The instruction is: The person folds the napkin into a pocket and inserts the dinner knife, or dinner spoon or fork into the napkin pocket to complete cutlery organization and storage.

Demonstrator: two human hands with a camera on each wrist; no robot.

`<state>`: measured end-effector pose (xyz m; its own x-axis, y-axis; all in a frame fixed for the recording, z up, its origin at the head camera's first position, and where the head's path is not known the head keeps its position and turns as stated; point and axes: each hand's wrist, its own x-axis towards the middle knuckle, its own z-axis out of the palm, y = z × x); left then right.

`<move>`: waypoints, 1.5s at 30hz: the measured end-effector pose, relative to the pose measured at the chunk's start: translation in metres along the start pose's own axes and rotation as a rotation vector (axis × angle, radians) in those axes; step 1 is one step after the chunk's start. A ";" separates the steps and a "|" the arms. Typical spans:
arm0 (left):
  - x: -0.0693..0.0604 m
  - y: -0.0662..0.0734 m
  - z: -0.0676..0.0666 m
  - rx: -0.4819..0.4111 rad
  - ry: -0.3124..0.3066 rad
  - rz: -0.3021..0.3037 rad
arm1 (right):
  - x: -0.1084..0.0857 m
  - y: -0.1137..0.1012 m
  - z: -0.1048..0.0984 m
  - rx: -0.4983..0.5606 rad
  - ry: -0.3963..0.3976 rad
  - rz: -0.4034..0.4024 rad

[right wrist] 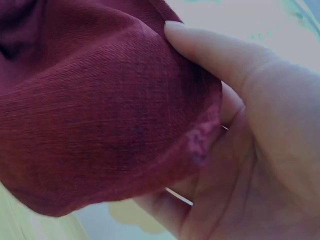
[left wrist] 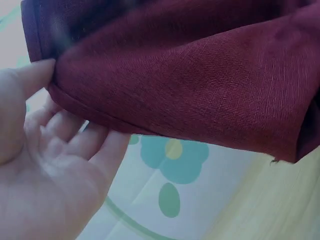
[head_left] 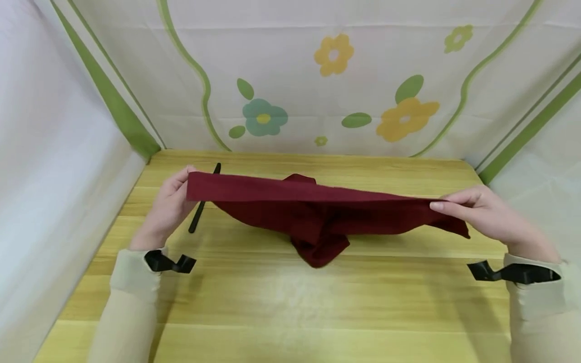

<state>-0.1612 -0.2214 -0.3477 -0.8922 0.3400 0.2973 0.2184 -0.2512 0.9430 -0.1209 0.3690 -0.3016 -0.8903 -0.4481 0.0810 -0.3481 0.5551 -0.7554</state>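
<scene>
You hold the dark red woven cloth [head_left: 272, 189] spread above the counter [head_left: 290, 307], its middle sagging in loose folds. Your left hand [head_left: 165, 212] pinches one end between thumb and fingers; your right hand [head_left: 495, 214] pinches the other, with a flap of cloth hanging beside it. The cloth looks light, soft and limp, neither slippery nor fragile, so expect it to droop wherever you give no support; its corners and hemmed edge should offer you the surest hold. Near your left hand a slim black rod [head_left: 197, 217] lies on the wood-grained counter. Behind stands a white flowered curtain [head_left: 281, 60], with white side panels [head_left: 59, 201].
</scene>
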 end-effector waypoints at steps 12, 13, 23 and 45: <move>-0.029 -0.026 -0.028 0.370 -0.747 -0.428 | 0.004 0.023 0.058 0.240 -0.527 0.013; -0.025 -0.028 -0.027 0.369 -0.711 -0.422 | 0.008 0.025 0.061 0.227 -0.469 0.052; 0.057 -0.065 0.039 0.544 -0.156 -0.328 | 0.087 0.042 0.095 0.043 -0.058 0.244; 0.073 -0.102 0.029 0.634 0.104 -0.479 | 0.111 0.073 0.110 -0.297 0.086 0.221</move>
<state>-0.2368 -0.1445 -0.4176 -0.9714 0.1860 -0.1475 -0.0427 0.4743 0.8793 -0.2124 0.2827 -0.4196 -0.9704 -0.2415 0.0009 -0.2037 0.8166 -0.5401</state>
